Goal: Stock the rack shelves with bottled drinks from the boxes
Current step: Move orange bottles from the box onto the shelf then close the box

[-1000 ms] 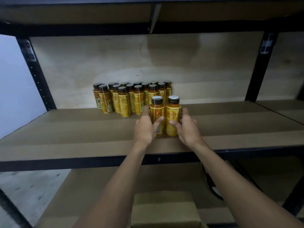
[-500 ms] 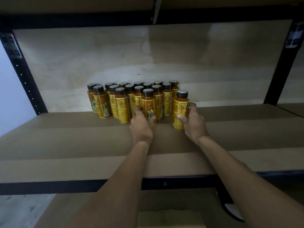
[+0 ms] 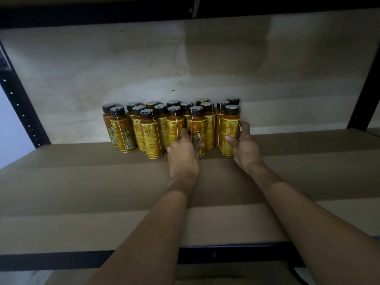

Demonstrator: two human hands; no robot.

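**Left hand point(image 3: 183, 159) and right hand point(image 3: 245, 150) seat two drink bottles**

Left bottle point(image 3: 197, 128) and right bottle point(image 3: 229, 128) stand upright on the rack shelf point(image 3: 82, 182), each clasped by its hand, at the right front of the bottle cluster point(image 3: 148, 132). Slide both back flush, bases flat, then loosen the grip gently so neighbours do not tip.
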